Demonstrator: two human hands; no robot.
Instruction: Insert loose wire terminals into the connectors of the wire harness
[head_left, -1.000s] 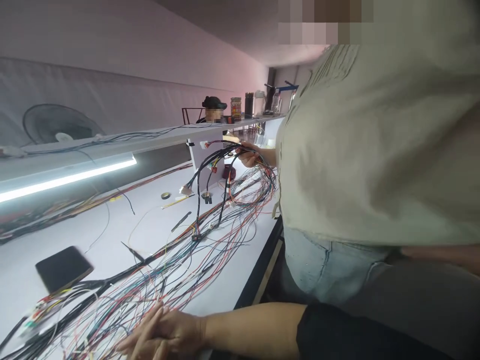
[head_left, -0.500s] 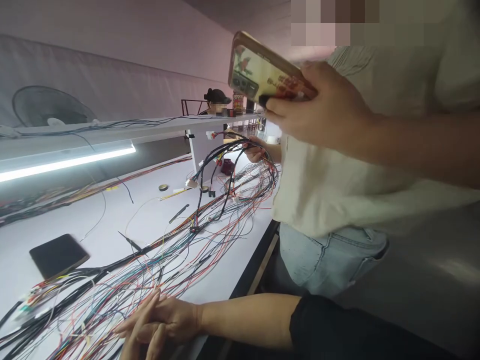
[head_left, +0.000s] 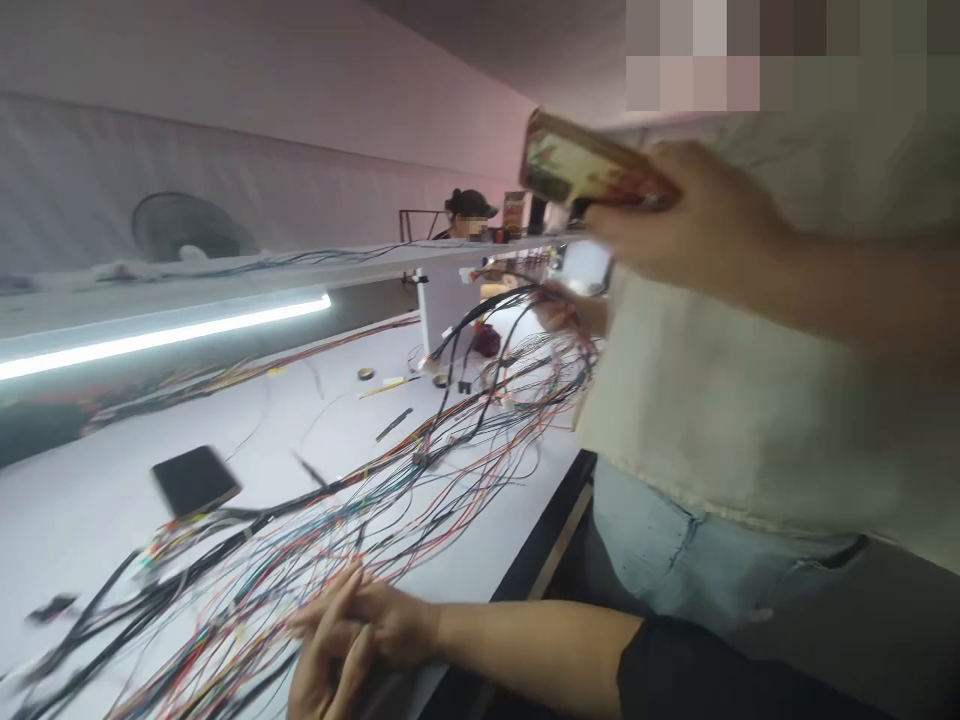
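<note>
My left hand rises from the bottom edge with its fingers stretched out and apart. It crosses in front of my right hand, and the two touch. My right hand comes in from the right, fingers pointing left and partly hidden behind the left ones. Nothing shows clearly in either hand. Just beyond them spreads a wiring harness of many thin coloured wires and black-sleeved branches along the table. A co-worker on the right grips a phone in one hand, and the co-worker's other hand lifts a black-sleeved part of the harness.
On the white table lie a dark flat square object, a dark slim tool and a tape roll. A lit tube lamp hangs under a shelf. The co-worker's body stands close along the table's right edge.
The whole scene has shifted right and slightly down in view, with some blur. The co-worker's phone has tilted and looks narrower. My hands stay together beside the wires.
</note>
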